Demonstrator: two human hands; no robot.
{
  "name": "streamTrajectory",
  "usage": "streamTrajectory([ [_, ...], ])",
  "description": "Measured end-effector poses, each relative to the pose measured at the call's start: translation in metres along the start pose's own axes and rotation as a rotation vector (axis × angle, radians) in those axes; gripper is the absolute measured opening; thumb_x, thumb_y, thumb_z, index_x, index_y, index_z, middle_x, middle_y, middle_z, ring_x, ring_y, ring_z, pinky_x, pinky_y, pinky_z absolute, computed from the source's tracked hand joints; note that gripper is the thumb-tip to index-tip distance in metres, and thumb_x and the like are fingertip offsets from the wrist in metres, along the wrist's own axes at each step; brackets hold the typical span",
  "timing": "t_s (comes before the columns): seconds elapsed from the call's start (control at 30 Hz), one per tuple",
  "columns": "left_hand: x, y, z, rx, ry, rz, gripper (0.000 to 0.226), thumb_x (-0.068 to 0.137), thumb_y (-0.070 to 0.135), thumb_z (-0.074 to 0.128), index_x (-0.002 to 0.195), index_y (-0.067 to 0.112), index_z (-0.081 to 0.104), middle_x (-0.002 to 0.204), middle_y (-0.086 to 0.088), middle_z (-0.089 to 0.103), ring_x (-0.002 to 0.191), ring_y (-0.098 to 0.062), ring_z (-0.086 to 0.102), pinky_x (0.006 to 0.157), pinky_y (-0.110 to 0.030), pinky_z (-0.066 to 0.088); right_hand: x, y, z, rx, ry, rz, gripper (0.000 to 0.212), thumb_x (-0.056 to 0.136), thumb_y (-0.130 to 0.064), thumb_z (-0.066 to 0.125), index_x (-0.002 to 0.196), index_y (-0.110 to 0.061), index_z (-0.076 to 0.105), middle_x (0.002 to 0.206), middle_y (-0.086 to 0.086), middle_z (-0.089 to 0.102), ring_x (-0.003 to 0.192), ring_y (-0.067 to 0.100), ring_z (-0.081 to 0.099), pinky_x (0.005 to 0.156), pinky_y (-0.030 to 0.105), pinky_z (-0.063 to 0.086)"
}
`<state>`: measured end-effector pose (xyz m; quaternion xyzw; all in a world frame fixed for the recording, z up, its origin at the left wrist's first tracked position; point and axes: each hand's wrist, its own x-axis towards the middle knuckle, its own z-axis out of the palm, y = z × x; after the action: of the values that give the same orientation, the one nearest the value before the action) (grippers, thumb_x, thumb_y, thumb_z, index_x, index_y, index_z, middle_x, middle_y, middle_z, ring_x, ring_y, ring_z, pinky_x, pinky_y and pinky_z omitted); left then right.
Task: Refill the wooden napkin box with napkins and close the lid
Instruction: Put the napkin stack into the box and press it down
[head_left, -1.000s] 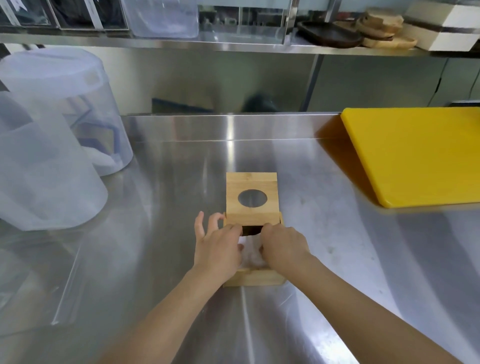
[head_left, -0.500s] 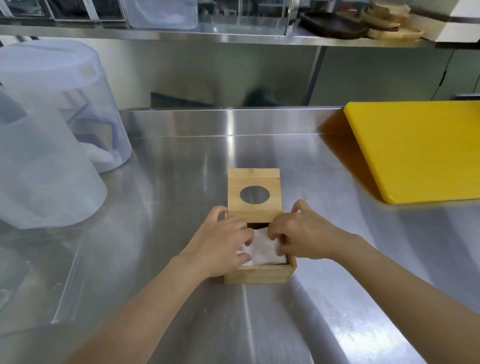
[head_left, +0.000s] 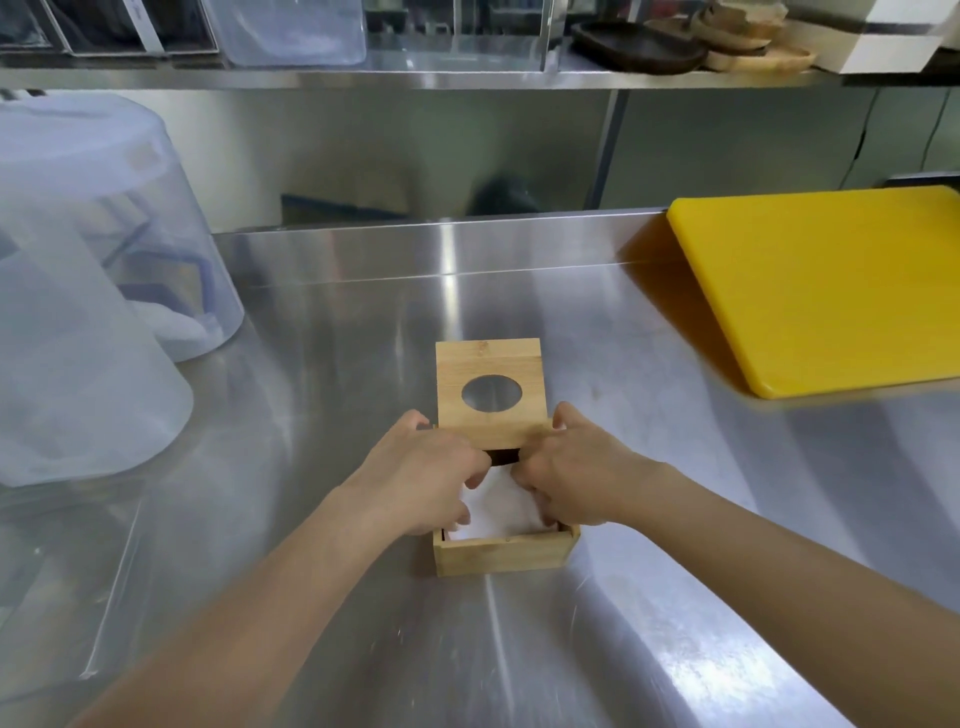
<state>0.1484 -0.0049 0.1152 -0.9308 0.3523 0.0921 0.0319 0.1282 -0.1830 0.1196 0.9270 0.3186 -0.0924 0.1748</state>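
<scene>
Box: the wooden napkin box (head_left: 501, 557) sits in the middle of the steel worktop (head_left: 337, 395).
Lid: the lid (head_left: 491, 387) with a round hole is slid back toward 12 o'clock, half open.
Napkins: white napkins (head_left: 498, 506) lie inside the box.
Left hand: the left hand (head_left: 421, 475) has curled fingers pressing on the napkins.
Right hand: the right hand (head_left: 574, 475) does the same, thumb at the lid's edge.
Board: a yellow board (head_left: 821, 286) lies at 2 o'clock.
</scene>
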Motion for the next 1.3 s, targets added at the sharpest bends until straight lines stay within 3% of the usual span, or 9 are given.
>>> streamTrajectory([
  [0.27, 0.001, 0.013, 0.014, 0.059, -0.128, -0.012, 0.015, 0.082, 0.014, 0.054, 0.095, 0.022, 0.051, 0.096, 0.002, 0.046, 0.097, -0.019, 0.046, 0.069, -0.032, 0.026, 0.001, -0.008, 0.005, 0.104, -0.052, 0.057, 0.012, 0.082, -0.007, 0.049, 0.089, -0.016, 0.053, 0.096, 0.005, 0.061, 0.090, 0.023, 0.051, 0.074, 0.033, 0.026],
  [0.47, -0.002, 0.012, 0.015, -0.013, -0.059, -0.044, 0.015, 0.079, 0.014, 0.056, 0.086, 0.024, 0.047, 0.088, 0.007, 0.043, 0.089, -0.017, 0.045, 0.068, -0.030, 0.025, -0.002, -0.006, 0.004, 0.132, -0.061, 0.101, 0.010, 0.082, -0.008, 0.049, 0.085, -0.018, 0.049, 0.085, 0.002, 0.051, 0.076, 0.018, 0.039, 0.072, 0.033, 0.026],
  [0.6, -0.006, 0.012, 0.013, -0.009, -0.025, -0.019, 0.010, 0.079, 0.018, 0.056, 0.084, 0.022, 0.048, 0.085, 0.006, 0.045, 0.083, -0.017, 0.044, 0.075, -0.029, 0.027, -0.003, -0.006, 0.005, 0.164, -0.040, 0.074, 0.014, 0.083, -0.009, 0.049, 0.095, -0.015, 0.054, 0.095, 0.004, 0.058, 0.085, 0.021, 0.050, 0.072, 0.032, 0.027],
  [0.73, -0.006, 0.010, 0.011, -0.046, 0.148, 0.105, 0.013, 0.084, 0.023, 0.051, 0.092, 0.025, 0.060, 0.088, 0.005, 0.059, 0.089, -0.017, 0.050, 0.075, -0.028, 0.027, -0.010, -0.002, 0.007, 0.225, 0.196, -0.119, 0.016, 0.080, -0.013, 0.049, 0.085, -0.015, 0.064, 0.086, 0.002, 0.063, 0.086, 0.022, 0.054, 0.080, 0.034, 0.027],
  [0.9, -0.005, 0.007, 0.018, -0.097, 0.034, 0.216, 0.021, 0.088, 0.030, 0.049, 0.097, 0.030, 0.067, 0.109, 0.010, 0.064, 0.102, -0.017, 0.053, 0.085, -0.031, 0.040, -0.012, 0.001, 0.011, 0.308, 0.119, -0.223, 0.032, 0.094, -0.029, 0.034, 0.108, -0.031, 0.063, 0.113, -0.014, 0.063, 0.109, 0.008, 0.051, 0.099, 0.031, 0.022],
  [1.0, -0.008, -0.003, 0.020, -0.113, -0.093, 0.193, 0.029, 0.091, 0.038, 0.044, 0.111, 0.034, 0.065, 0.130, 0.016, 0.057, 0.116, -0.008, 0.048, 0.104, -0.029, 0.027, -0.017, 0.009, 0.008, 0.281, 0.062, -0.245, 0.030, 0.094, -0.029, 0.034, 0.097, -0.028, 0.064, 0.105, -0.013, 0.065, 0.103, 0.009, 0.053, 0.098, 0.031, 0.021],
  [1.1, -0.012, -0.009, 0.012, -0.066, -0.141, 0.177, 0.034, 0.089, 0.044, 0.041, 0.078, 0.029, 0.070, 0.100, 0.014, 0.069, 0.097, -0.002, 0.057, 0.113, -0.040, 0.003, -0.020, 0.016, 0.004, 0.186, 0.044, -0.223, 0.037, 0.094, -0.035, 0.033, 0.075, -0.020, 0.062, 0.083, -0.005, 0.063, 0.087, 0.013, 0.054, 0.094, 0.035, 0.024],
  [1.17, -0.015, -0.010, 0.007, -0.017, -0.162, 0.159, 0.045, 0.089, 0.047, 0.039, 0.053, 0.024, 0.052, 0.072, 0.007, 0.061, 0.082, -0.007, 0.058, 0.114, -0.044, -0.001, -0.020, 0.019, 0.005, 0.162, 0.051, -0.202, 0.043, 0.093, -0.036, 0.033, 0.068, -0.016, 0.062, 0.077, -0.002, 0.063, 0.081, 0.014, 0.053, 0.096, 0.035, 0.023],
  [1.3, -0.017, -0.007, 0.003, -0.046, -0.139, 0.124, 0.044, 0.091, 0.043, 0.040, 0.059, 0.017, 0.056, 0.069, 0.005, 0.058, 0.084, -0.010, 0.057, 0.113, -0.035, 0.011, -0.018, 0.023, 0.008, 0.235, 0.097, -0.165, 0.044, 0.091, -0.036, 0.040, 0.060, -0.011, 0.061, 0.068, 0.001, 0.066, 0.072, 0.017, 0.053, 0.098, 0.031, 0.021],
])
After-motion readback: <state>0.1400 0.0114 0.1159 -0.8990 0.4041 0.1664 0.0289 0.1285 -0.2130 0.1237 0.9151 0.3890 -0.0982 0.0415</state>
